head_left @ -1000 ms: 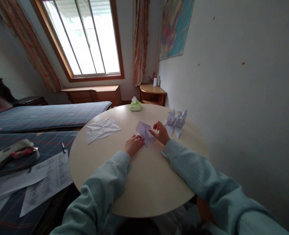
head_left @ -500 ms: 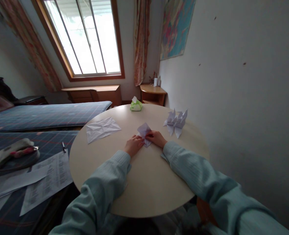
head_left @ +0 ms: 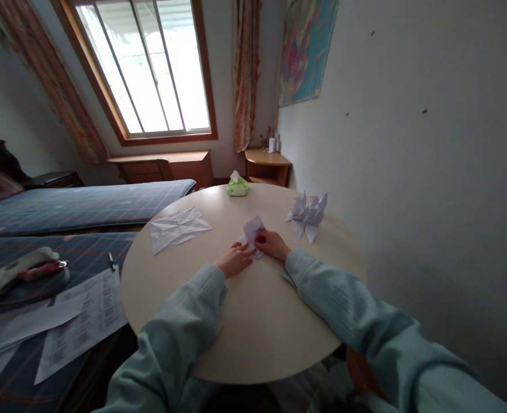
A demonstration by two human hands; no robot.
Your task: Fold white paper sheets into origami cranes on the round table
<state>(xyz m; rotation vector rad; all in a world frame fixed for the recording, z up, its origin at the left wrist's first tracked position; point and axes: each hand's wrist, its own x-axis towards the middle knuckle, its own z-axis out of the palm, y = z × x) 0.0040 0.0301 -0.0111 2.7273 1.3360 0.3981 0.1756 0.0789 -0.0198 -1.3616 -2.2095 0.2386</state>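
A small folded sheet of white paper (head_left: 253, 228) lies at the middle of the round table (head_left: 262, 321), its upper flap lifted. My right hand (head_left: 274, 244) pinches the paper's right side between thumb and fingers. On its left side, my left hand (head_left: 235, 260) rests with fingers stretched out, the tips touching the paper's lower left edge. The fingers cover part of the lower folds. To the right stand several folded paper figures (head_left: 307, 215) with pointed tips. At the left lies a creased, unfolded paper sheet (head_left: 179, 229).
A green tissue pack (head_left: 237, 186) sits at the table's far edge. Left of the table, a bed (head_left: 64, 203) and a plaid surface hold printed papers (head_left: 84, 321), a pen (head_left: 112, 261) and a pale pouch (head_left: 21, 272). The wall (head_left: 429, 189) runs close along the right.
My left hand's fingers have straightened and shifted slightly down and left along the paper. The lifted flap has tilted a little. My right hand keeps its pinch.
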